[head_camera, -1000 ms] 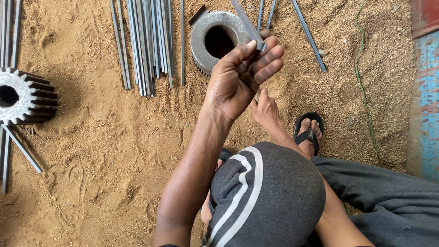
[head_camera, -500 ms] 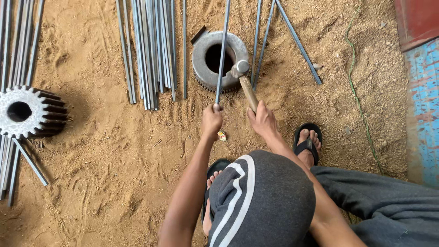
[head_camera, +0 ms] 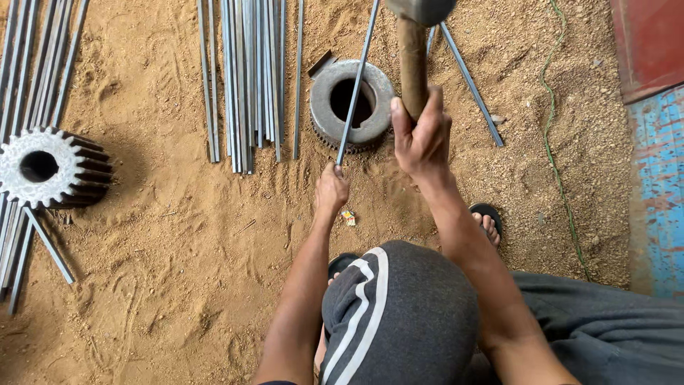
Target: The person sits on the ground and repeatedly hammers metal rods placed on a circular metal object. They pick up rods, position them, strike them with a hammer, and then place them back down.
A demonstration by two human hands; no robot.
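Observation:
My left hand [head_camera: 331, 191] grips the near end of a thin steel rod [head_camera: 356, 82]. The rod lies across the top of a grey ring-shaped gear [head_camera: 326, 108] resting on the sand. My right hand [head_camera: 422, 135] holds the wooden handle of a hammer [head_camera: 413, 53], raised high toward the camera, with its metal head at the top edge of the view. The hammer hangs above the right side of the gear. My grey-clad knee with white stripes [head_camera: 399, 314] fills the bottom middle.
A bundle of steel rods [head_camera: 246, 78] lies left of the gear, more rods [head_camera: 35, 64] at the far left. A large white toothed gear [head_camera: 50, 167] sits at the left. A loose rod [head_camera: 470, 82], a sandalled foot [head_camera: 488, 222] and a blue-red wall [head_camera: 655, 142] are at the right.
The hammer has swung up from the gear toward the camera. My left hand keeps the rod on the gear. A second ago the left hand was raised near the lens.

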